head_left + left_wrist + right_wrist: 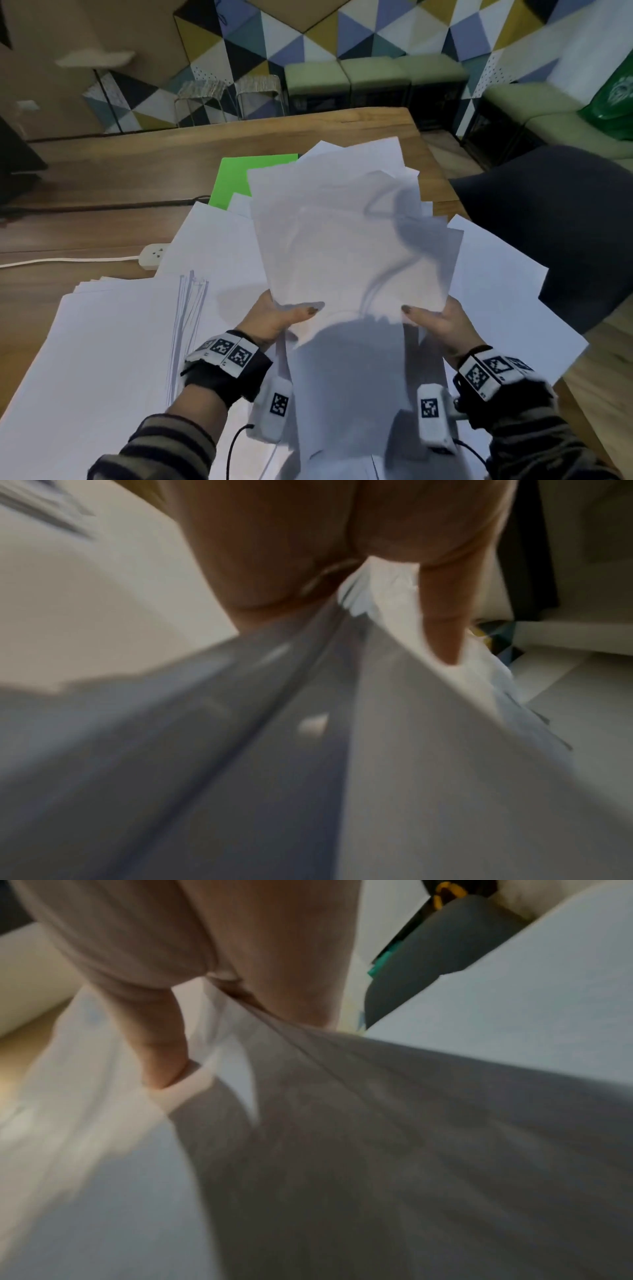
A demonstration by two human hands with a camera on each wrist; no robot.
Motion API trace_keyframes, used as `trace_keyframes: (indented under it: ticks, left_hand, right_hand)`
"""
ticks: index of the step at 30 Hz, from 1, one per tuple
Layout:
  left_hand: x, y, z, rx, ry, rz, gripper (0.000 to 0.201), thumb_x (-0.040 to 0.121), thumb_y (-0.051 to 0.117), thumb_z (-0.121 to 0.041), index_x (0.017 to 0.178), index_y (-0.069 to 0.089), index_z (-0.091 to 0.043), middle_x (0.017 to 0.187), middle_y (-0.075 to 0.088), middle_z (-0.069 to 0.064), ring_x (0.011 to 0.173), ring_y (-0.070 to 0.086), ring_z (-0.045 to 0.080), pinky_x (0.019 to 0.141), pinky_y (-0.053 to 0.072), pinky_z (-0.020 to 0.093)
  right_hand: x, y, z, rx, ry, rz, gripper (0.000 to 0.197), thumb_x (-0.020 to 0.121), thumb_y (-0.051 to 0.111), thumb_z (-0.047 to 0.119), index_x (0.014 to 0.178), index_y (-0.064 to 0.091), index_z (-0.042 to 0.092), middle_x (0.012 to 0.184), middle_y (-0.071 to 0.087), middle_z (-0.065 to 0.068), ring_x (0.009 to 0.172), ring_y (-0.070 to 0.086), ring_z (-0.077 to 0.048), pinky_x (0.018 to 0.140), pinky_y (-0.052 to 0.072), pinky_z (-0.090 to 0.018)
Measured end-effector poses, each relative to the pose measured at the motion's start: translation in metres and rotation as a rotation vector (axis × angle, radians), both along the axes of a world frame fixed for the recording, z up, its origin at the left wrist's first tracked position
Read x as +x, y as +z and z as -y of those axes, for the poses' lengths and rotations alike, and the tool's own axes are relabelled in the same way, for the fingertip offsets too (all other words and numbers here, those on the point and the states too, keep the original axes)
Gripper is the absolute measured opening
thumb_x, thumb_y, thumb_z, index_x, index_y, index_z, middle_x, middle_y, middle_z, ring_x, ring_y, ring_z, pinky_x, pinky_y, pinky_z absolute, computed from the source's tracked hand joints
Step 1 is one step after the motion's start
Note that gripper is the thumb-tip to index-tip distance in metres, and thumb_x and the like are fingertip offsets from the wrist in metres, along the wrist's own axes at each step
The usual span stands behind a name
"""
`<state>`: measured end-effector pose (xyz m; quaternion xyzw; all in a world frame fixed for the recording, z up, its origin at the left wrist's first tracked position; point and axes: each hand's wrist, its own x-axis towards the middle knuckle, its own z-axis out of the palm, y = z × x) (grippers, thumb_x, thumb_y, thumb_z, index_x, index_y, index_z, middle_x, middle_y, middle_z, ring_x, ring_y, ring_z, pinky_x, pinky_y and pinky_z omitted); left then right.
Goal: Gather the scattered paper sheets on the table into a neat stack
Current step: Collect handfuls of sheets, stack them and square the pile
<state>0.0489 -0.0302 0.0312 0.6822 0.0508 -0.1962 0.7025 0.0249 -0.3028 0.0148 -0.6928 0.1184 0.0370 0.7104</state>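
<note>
Both hands hold a loose, uneven bundle of white paper sheets (352, 240) raised above the table, edges fanned out at the top. My left hand (284, 317) grips the bundle's lower left corner, thumb on top. My right hand (433, 317) grips the lower right corner the same way. In the left wrist view the thumb presses on the paper bundle (394, 610); in the right wrist view the paper bundle (219, 1031) is pinched between thumb and palm. More white sheets (113, 342) lie spread on the wooden table (120, 161) below, and a green sheet (236, 178) lies behind the bundle.
A white power strip (152, 255) with its cable lies at the left. A dark cable (102, 205) runs across the table. A dark chair back (555, 222) stands at the table's right edge. Stools and green benches stand beyond the far edge.
</note>
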Motion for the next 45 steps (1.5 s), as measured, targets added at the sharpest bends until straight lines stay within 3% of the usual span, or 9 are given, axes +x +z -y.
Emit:
trace_keyframes:
  ticks: [2, 6, 13, 19, 25, 31, 35, 41, 45]
  left_hand:
    - [0.007, 0.014, 0.001, 0.016, 0.100, 0.142, 0.050, 0.049, 0.079, -0.031, 0.093, 0.069, -0.011, 0.091, 0.074, 0.006, 0.089, 0.070, 0.021, 0.078, 0.056, 0.032]
    - [0.021, 0.064, 0.002, 0.076, 0.222, 0.412, 0.015, 0.071, 0.074, -0.005, 0.080, 0.066, -0.014, 0.062, 0.071, -0.013, 0.063, 0.065, 0.000, 0.064, 0.053, 0.015]
    - [0.017, 0.109, -0.010, 0.091, 0.235, 0.603, 0.031, 0.070, 0.077, 0.003, 0.084, 0.063, -0.022, 0.067, 0.070, -0.024, 0.068, 0.065, -0.011, 0.063, 0.048, 0.005]
    - [0.007, 0.086, -0.025, 0.089, 0.244, 0.561, 0.057, 0.042, 0.079, -0.039, 0.094, 0.061, -0.025, 0.085, 0.073, -0.019, 0.085, 0.067, -0.003, 0.072, 0.052, 0.012]
    - [0.006, 0.074, -0.024, 0.076, 0.271, 0.573, 0.068, 0.043, 0.079, -0.038, 0.105, 0.059, -0.017, 0.099, 0.069, -0.003, 0.090, 0.066, 0.005, 0.078, 0.054, 0.019]
    - [0.006, 0.058, -0.015, 0.079, 0.411, 0.464, 0.033, 0.056, 0.088, -0.011, 0.082, 0.069, -0.018, 0.071, 0.074, -0.012, 0.071, 0.069, 0.000, 0.066, 0.053, 0.014]
    - [-0.005, 0.056, -0.013, 0.081, 0.342, 0.415, 0.029, 0.064, 0.080, 0.002, 0.083, 0.068, -0.016, 0.071, 0.073, -0.014, 0.071, 0.069, -0.001, 0.065, 0.051, 0.011]
    - [-0.017, 0.040, 0.008, 0.137, 0.443, 0.422, 0.043, 0.057, 0.077, -0.025, 0.097, 0.063, -0.013, 0.088, 0.069, -0.005, 0.077, 0.065, -0.003, 0.070, 0.051, 0.010]
    - [-0.020, 0.035, 0.007, 0.178, 0.517, 0.420, 0.024, 0.072, 0.078, -0.011, 0.091, 0.063, -0.011, 0.082, 0.067, -0.003, 0.068, 0.062, -0.012, 0.066, 0.049, 0.007]
  right_hand:
    - [0.004, 0.015, -0.008, -0.076, -0.043, 0.087, 0.020, 0.081, 0.065, -0.004, 0.090, 0.065, 0.014, 0.089, 0.070, -0.004, 0.087, 0.068, -0.018, 0.089, 0.052, -0.031]
    - [0.016, 0.052, -0.025, -0.071, -0.127, 0.312, 0.020, 0.079, 0.067, -0.003, 0.083, 0.065, 0.017, 0.072, 0.070, 0.015, 0.072, 0.064, 0.005, 0.070, 0.049, -0.007]
    - [0.019, 0.091, -0.043, -0.044, -0.095, 0.503, 0.025, 0.073, 0.070, -0.008, 0.090, 0.060, 0.006, 0.075, 0.070, 0.016, 0.072, 0.062, 0.009, 0.068, 0.047, -0.006]
    - [0.013, 0.078, -0.041, 0.043, -0.059, 0.419, 0.051, 0.072, 0.067, -0.015, 0.097, 0.046, 0.024, 0.089, 0.065, 0.009, 0.075, 0.066, 0.002, 0.072, 0.055, -0.016]
    - [0.012, 0.070, -0.040, 0.067, -0.030, 0.330, 0.056, 0.060, 0.082, 0.018, 0.103, 0.049, 0.033, 0.093, 0.071, 0.005, 0.080, 0.068, -0.005, 0.075, 0.055, -0.021]
    - [0.012, 0.066, -0.051, -0.019, -0.035, 0.266, 0.038, 0.074, 0.071, -0.005, 0.093, 0.058, 0.025, 0.075, 0.072, 0.015, 0.069, 0.067, 0.003, 0.072, 0.054, -0.021]
    - [0.011, 0.065, -0.051, 0.053, -0.014, 0.228, 0.046, 0.072, 0.069, -0.012, 0.113, 0.055, 0.006, 0.101, 0.064, -0.010, 0.064, 0.067, 0.005, 0.064, 0.054, -0.014]
    - [0.005, 0.064, -0.063, 0.005, -0.007, 0.174, 0.073, 0.064, 0.084, 0.020, 0.128, 0.049, 0.015, 0.125, 0.059, -0.003, 0.103, 0.063, -0.002, 0.099, 0.048, -0.038]
    - [0.002, 0.056, -0.068, 0.040, -0.083, 0.147, 0.068, 0.074, 0.074, 0.002, 0.134, 0.041, 0.006, 0.123, 0.055, 0.000, 0.074, 0.058, 0.023, 0.067, 0.042, 0.005]
